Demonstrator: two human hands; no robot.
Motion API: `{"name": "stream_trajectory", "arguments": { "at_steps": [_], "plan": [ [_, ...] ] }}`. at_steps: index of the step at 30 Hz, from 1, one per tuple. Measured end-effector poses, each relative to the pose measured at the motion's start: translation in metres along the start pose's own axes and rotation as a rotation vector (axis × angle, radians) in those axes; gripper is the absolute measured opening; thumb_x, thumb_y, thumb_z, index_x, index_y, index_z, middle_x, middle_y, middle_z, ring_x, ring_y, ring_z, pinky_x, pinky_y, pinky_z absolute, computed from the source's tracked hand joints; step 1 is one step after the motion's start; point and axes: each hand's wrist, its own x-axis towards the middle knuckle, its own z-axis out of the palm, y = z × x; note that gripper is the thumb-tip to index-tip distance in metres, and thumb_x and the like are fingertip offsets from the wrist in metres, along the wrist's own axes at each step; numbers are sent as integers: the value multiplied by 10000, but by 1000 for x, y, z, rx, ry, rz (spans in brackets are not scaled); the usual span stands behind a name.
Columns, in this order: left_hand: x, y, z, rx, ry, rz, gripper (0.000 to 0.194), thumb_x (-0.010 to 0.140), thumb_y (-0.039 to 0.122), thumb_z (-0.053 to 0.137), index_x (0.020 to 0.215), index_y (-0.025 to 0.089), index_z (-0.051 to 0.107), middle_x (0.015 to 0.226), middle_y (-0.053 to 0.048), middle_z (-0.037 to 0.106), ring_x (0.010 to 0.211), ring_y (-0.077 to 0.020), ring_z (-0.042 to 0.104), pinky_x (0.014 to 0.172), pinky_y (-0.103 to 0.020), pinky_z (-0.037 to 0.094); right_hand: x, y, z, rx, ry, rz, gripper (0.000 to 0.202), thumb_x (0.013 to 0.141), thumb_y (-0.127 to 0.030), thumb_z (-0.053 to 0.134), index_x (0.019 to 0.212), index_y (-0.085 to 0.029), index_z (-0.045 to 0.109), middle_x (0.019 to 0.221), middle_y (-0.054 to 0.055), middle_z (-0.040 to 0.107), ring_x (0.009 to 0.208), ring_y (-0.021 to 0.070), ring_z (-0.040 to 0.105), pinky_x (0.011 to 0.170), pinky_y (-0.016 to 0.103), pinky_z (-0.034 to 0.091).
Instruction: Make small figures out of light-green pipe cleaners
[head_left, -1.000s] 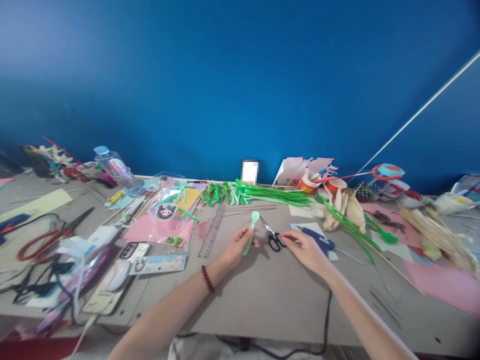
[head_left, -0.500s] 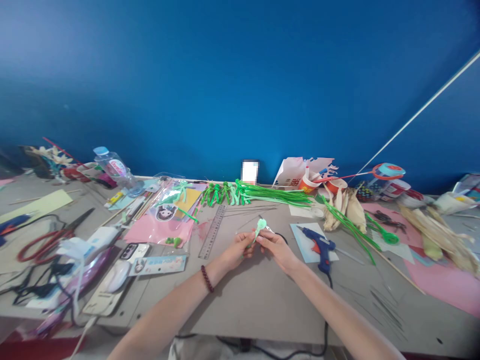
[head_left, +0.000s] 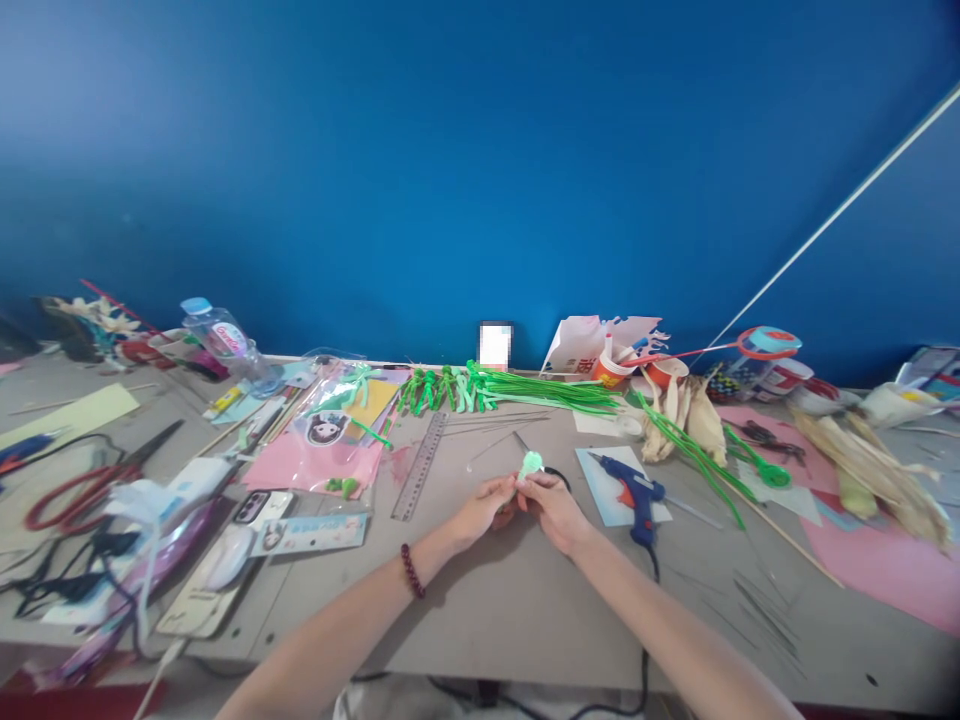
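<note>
A small light-green fuzzy piece (head_left: 532,463) stands up between my two hands, over the middle of the grey table. My left hand (head_left: 491,505), with a dark bead bracelet at the wrist, is closed at the piece's lower end. My right hand (head_left: 553,508) is closed too, its thumb and fingers pinching the base of the same piece. The fingers of both hands meet and partly hide what lies between them. Just behind the hands a thin pointed metal tip (head_left: 520,440) shows; its other end is hidden.
A blue glue gun (head_left: 637,492) lies to the right, its cord running toward the front edge. A ruler (head_left: 421,465) lies to the left. Green stems (head_left: 555,390) line the back; red-handled scissors (head_left: 82,495) are far left.
The light-green piece has turned and shows its rounded head more fully, a little lower and to the right. Both hands remain closed at it. The whole view has shifted slightly.
</note>
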Motion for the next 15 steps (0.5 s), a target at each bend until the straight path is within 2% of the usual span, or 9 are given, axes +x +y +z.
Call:
{"name": "stream_trajectory", "arguments": {
  "at_steps": [5,9,15],
  "plan": [
    [-3,-1,5,50,7,53,565,656,728,551,634,166,495,438,90,291,376,-49,228,401,-233,129,-4,-6,2,40,-11,2,272,577,-380,810,477,-183,651,517,-14,542,567,116,466,584,252,376],
    [-4,-1,8,116,34,105,554,686,724,521,631,174,476,464,81,307,408,-60,255,419,-236,149,-5,-5,0,62,-47,6,290,627,-374,785,471,-175,643,539,-4,560,570,115,481,583,248,386],
    [-5,-6,4,183,82,159,515,759,679,474,650,176,473,498,70,327,437,-68,259,438,-239,168,-3,-5,2,81,-80,6,290,649,-380,776,496,-174,640,575,-2,568,601,114,487,609,240,405]
  ]
}}
